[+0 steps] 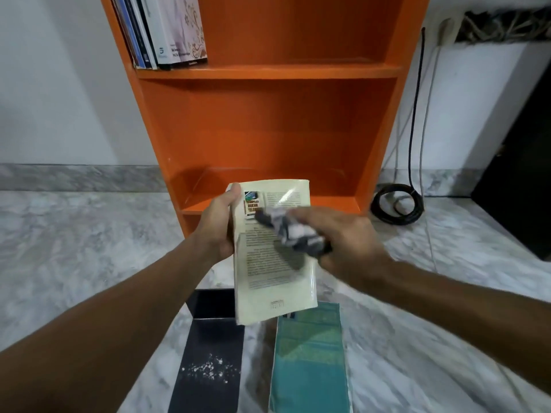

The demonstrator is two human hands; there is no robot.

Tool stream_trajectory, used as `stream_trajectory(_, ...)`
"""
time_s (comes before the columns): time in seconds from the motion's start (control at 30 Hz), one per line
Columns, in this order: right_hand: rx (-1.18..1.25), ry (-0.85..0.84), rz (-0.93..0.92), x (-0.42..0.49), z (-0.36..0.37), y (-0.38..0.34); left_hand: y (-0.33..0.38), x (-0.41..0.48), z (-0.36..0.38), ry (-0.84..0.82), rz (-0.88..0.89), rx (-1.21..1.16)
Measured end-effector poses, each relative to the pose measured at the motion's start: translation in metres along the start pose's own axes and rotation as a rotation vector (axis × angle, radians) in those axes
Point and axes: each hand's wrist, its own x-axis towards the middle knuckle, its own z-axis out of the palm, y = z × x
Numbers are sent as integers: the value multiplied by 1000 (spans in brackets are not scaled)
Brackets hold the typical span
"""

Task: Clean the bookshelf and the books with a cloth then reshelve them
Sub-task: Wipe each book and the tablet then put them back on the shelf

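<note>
My left hand grips a cream paperback book by its left edge, back cover facing me, in front of the orange bookshelf. My right hand holds a bunched grey and white cloth pressed against the book's cover near its upper middle. The lower shelf compartment behind the book holds nothing. Several books stand at the left of the upper shelf. On the floor below lie a black book and a teal book, side by side.
The shelf stands on a grey marble floor against a white wall. A coiled black cable lies right of the shelf, with cords running up the wall. A dark cabinet is at the far right.
</note>
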Motion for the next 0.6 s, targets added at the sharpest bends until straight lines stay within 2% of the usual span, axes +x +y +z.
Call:
stream_trajectory(0.03,-69,111,77,27,-8,5,-1,0,2,-11,-10,-5)
stream_trajectory(0.07,-133,152,144,49,-11,9,-1,1,4,-26,-9,-5)
stream_trajectory(0.1,-159,138,195,63,-8,8,-2,0,8,-39,2,2)
stream_trajectory(0.17,-204,-29,239,56,14,-1,0,-3,17,-75,-4,5)
stream_trajectory(0.2,-226,-95,171,37,30,-8,2,-4,19,-76,-3,3)
stream_trajectory(0.27,-290,-153,-167,-19,55,-24,6,-2,17,-39,30,-13)
stream_trajectory(0.33,-324,-396,-480,-67,73,-25,10,-2,8,-4,68,-21)
stream_trajectory(0.37,-310,-502,-555,-79,73,-21,12,-2,5,9,78,-15)
stream_trajectory(0.4,-256,-559,-535,-79,65,-18,13,-3,2,28,85,-2)
stream_trajectory(0.43,-158,-536,-442,-70,53,-17,13,-3,2,43,89,4)
stream_trajectory(0.47,-79,-427,-346,-56,43,-15,13,-2,0,59,96,4)
stream_trajectory(0.53,-24,-42,-201,-10,16,-7,13,0,-2,103,126,17)
stream_trajectory(0.6,-88,206,17,42,-14,5,11,2,-1,163,120,63)
